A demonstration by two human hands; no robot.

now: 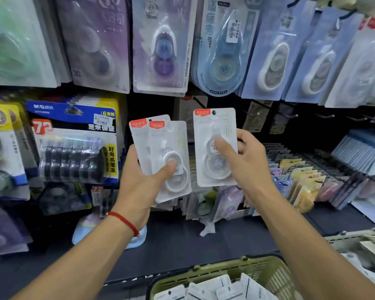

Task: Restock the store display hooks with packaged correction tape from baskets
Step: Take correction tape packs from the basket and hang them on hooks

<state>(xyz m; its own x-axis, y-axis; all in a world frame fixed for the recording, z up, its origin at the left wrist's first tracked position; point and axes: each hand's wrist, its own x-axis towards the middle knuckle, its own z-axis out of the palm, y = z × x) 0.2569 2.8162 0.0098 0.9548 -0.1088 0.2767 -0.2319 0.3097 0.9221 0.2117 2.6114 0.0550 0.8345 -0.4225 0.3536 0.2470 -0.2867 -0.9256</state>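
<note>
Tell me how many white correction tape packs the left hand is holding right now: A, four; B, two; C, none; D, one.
B: the left hand grips two overlapping white packs, each showing its own red label at the top, while the right hand holds a single pack apart from them.

White packs [214, 146], red labels; olive-green basket [236, 269]; red wrist cord [126, 221].
</note>
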